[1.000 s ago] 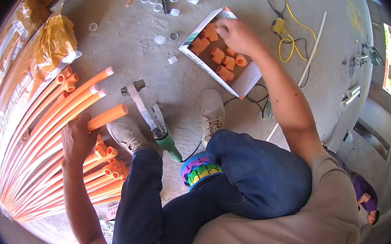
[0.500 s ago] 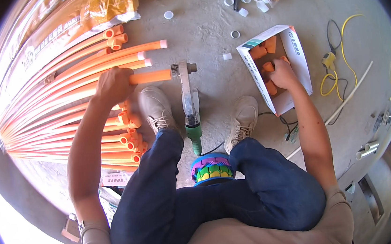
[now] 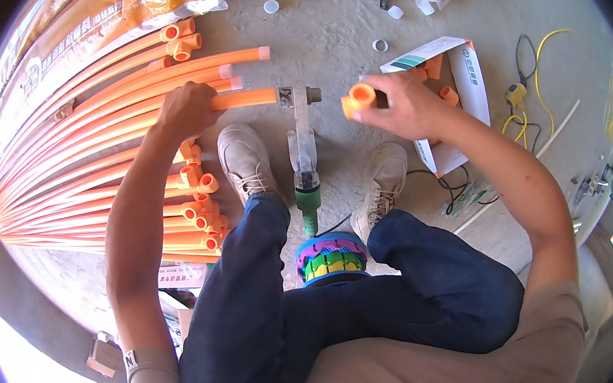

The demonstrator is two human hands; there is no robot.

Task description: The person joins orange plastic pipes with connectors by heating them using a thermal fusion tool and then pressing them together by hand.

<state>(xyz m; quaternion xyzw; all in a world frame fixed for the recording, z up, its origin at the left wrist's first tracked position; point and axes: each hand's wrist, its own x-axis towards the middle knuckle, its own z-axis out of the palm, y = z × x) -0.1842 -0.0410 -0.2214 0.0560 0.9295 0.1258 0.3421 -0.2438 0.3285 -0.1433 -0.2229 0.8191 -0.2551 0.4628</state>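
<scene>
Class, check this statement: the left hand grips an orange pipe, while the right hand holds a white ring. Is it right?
Not quite: the right hand holds an orange fitting, as the head view shows. The left hand does grip an orange pipe.

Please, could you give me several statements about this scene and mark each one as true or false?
1. The left hand grips an orange plastic pipe. True.
2. The right hand holds a white plastic ring. False: it holds an orange plastic pipe fitting.
3. A green-handled metal tool is between two beige lace-up shoes. True.
4. The white cardboard box is left of the tool. False: it is to the right.
</scene>
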